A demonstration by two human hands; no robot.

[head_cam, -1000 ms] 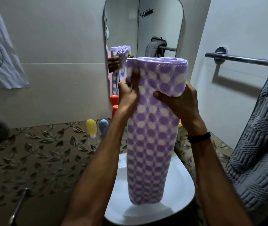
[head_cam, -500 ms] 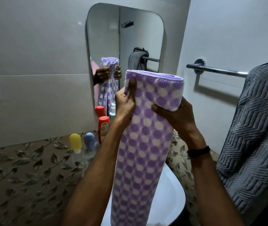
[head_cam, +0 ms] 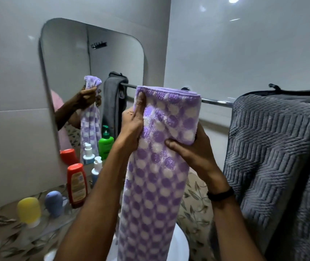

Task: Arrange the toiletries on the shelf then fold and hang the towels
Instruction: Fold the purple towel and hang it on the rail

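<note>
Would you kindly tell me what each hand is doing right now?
Left hand: closed on the purple towel.
Right hand: closed on the same towel.

Purple-and-white checked towel (head_cam: 156, 181), folded long (hanging upright), top fold level with rail (head_cam: 216, 102)

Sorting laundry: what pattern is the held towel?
Purple and white checks on the towel, head view.

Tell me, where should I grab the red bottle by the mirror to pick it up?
Grab the red bottle around its wide middle, coming from the front. It stands upright with its flat label side facing out, the mirror is close behind, and a white pump bottle crowds its right.
</note>
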